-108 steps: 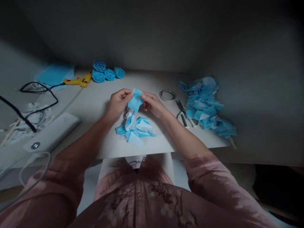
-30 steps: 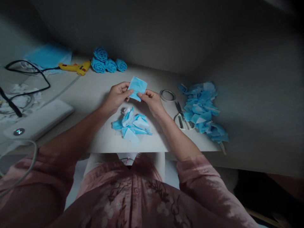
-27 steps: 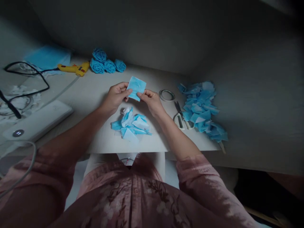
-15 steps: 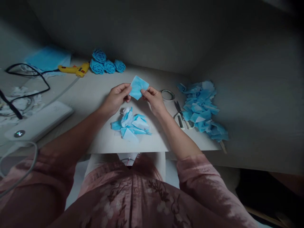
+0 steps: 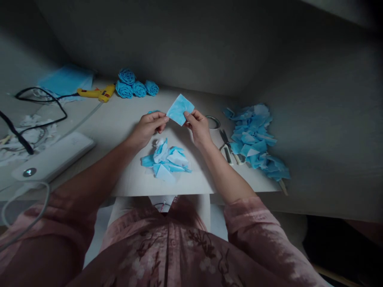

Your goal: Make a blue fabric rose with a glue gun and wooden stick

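A light blue square piece [image 5: 179, 108] is stretched between my hands above the table. My left hand [image 5: 152, 125] pinches its left corner between thumb and fingers. On its right side, my right hand [image 5: 197, 122] grips it, thumb on top. Below them lies a small pile of blue and white pieces [image 5: 167, 161]. A bit of blue shows behind my left hand, mostly hidden.
Several blue rosettes [image 5: 139, 89] and a yellow glue gun [image 5: 103, 94] are at the back left. Scissors [image 5: 229, 149], a tape roll [image 5: 213, 122] and a heap of blue pieces [image 5: 254, 137] lie right. A white power strip-like box [image 5: 56, 153] is left.
The blue square has shifted slightly right and turned. My left hand now holds it only at the corner. The view has tilted slightly.
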A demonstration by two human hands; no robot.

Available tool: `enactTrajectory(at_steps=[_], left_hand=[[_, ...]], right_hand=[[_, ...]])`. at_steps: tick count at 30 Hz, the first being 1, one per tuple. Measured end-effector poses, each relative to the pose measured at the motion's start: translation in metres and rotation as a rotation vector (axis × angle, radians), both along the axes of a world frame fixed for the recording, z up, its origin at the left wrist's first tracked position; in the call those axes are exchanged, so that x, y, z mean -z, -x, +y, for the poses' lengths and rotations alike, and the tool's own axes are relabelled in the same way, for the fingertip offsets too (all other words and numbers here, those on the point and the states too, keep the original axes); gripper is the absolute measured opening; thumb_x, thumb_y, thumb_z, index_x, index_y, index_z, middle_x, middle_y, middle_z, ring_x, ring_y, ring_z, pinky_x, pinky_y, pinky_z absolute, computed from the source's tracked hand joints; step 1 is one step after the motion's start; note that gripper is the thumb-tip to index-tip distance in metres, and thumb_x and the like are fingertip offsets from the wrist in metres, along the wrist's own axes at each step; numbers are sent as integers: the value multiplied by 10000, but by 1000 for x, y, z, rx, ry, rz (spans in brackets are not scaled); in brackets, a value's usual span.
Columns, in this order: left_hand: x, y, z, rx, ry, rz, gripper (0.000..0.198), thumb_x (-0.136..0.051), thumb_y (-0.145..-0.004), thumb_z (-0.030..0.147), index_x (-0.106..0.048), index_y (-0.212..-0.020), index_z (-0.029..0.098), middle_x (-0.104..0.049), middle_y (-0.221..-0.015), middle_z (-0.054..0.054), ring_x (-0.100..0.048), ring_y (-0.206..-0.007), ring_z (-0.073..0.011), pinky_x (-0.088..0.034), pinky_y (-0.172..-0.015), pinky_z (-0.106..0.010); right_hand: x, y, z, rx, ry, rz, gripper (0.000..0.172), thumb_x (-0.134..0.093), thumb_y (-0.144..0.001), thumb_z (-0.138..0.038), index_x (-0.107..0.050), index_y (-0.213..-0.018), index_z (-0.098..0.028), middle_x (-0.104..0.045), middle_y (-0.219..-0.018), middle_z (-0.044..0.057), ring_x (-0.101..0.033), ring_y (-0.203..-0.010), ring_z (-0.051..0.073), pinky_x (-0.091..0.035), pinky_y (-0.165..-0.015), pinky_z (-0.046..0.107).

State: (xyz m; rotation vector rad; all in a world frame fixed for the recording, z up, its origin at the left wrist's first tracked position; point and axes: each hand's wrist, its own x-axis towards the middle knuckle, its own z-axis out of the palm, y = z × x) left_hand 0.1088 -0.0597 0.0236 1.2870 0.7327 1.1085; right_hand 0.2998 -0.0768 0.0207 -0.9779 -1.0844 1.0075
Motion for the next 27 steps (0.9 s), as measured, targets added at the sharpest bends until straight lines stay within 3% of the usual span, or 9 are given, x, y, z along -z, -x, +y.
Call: enactTrajectory(at_steps=[6, 23, 27], left_hand=[[-6, -2, -4, -28, 35, 45, 207, -808, -707, 297, -643, -730, 174, -505, -554, 39, -414, -511, -88, -314, -511, -232], [-5, 1, -2, 2, 47, 43, 156, -737, -775, 308, -675, -748, 168, -502, -530, 27, -433, -499, -101, -315, -511, -246], [-2, 4, 1, -70, 45, 43, 232, -672, -844, 360, -666, -719, 165, -497, -525, 12, -445, -499, -106, -327, -507, -244]], right_hand=[[0, 0, 0, -5, 2, -35, 504, -847, -698, -652, -569, -709, -233, -498, -663, -62, -479, -648, 99, -443, -668, 254], [-1, -6, 2, 19, -23, -65, 469, -841, -719, -645, -619, -750, -233, -537, -699, -43, -498, -673, 110, -459, -683, 269], [-1, -9, 3, 28, -32, -19, 468, -860, -699, -633, -615, -741, -236, -533, -680, -52, -497, -655, 106, -463, -677, 264]])
